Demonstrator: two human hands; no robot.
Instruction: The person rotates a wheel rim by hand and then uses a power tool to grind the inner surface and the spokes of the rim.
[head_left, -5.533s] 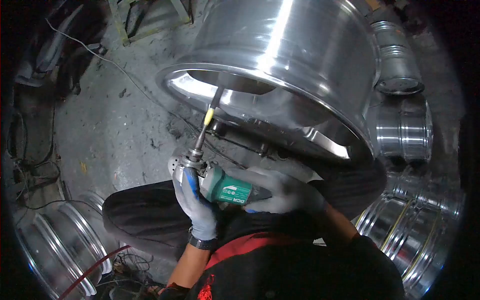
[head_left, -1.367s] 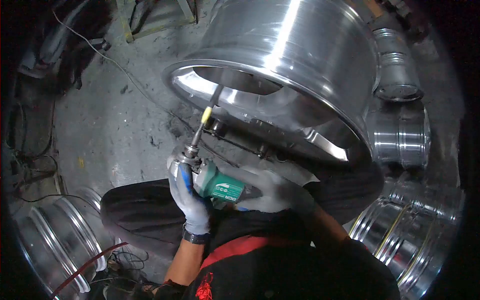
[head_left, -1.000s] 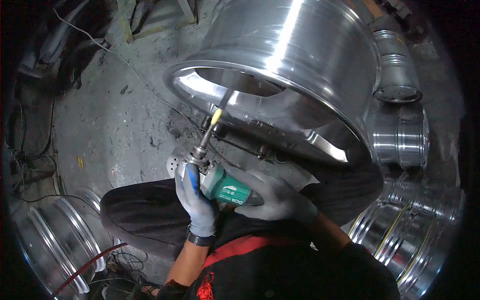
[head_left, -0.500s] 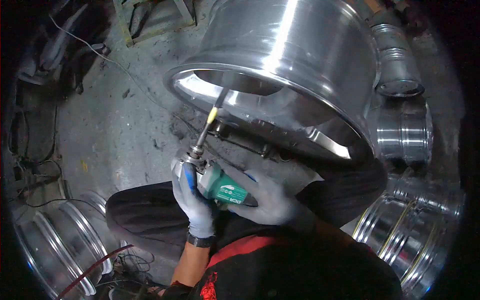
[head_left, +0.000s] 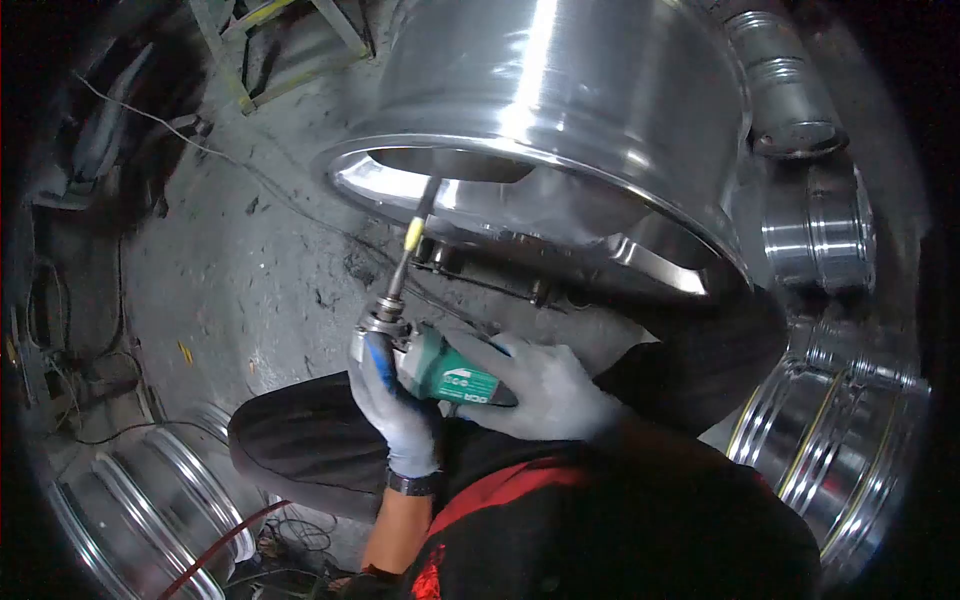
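A large polished metal wheel rim (head_left: 560,110) stands tilted in front of me, its open side facing down-left. Both my gloved hands hold a green power grinder (head_left: 450,375). My left hand (head_left: 395,405) wraps the front of the tool near its metal head. My right hand (head_left: 545,390) grips the rear of the green body. A long shaft with a yellow band (head_left: 412,235) runs up from the tool; its tip sits inside the rim's lower lip.
More shiny rims lie around: one at lower left (head_left: 140,500), several stacked at right (head_left: 830,440) and upper right (head_left: 790,90). A dirty concrete floor (head_left: 230,250) with loose wires spreads to the left. A metal frame (head_left: 270,40) stands at the top left. My dark-trousered knees are below the tool.
The shaft tip has shifted slightly along the rim's inner lip, and my view has swung a little. Both hands keep the same hold on the grinder.
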